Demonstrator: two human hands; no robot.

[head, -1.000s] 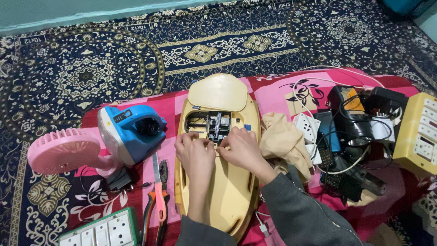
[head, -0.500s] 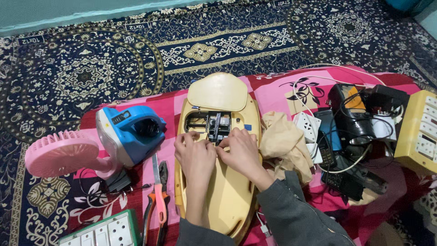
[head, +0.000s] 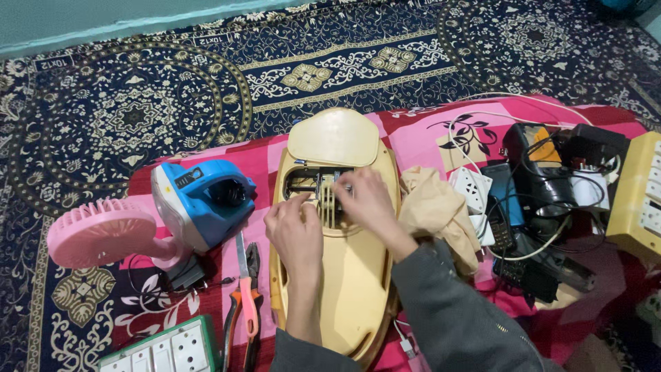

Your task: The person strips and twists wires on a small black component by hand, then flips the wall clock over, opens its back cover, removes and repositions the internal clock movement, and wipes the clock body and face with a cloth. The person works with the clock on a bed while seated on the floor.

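Observation:
A long cream plastic device [head: 351, 275] lies lengthwise on a pink patterned cloth [head: 420, 134], its inner compartment [head: 306, 182] exposed near the top. My left hand [head: 296, 234] rests on the device's left side, fingers curled at the compartment's edge. My right hand [head: 365, 200] reaches into the compartment, fingertips pinching at small dark parts inside. What the fingers grip is hidden. Grey sleeves cover both forearms.
A blue device [head: 203, 200] and a pink fan [head: 100, 231] lie to the left. Orange-handled pliers [head: 241, 310] and a white-green switchboard [head: 162, 351] sit at the lower left. A beige cloth [head: 437, 210], black chargers and cables [head: 544, 186] and a cream switchboard [head: 637, 193] crowd the right.
My right hand has shifted left and further into the compartment. My left hand has stayed at the device's left edge.

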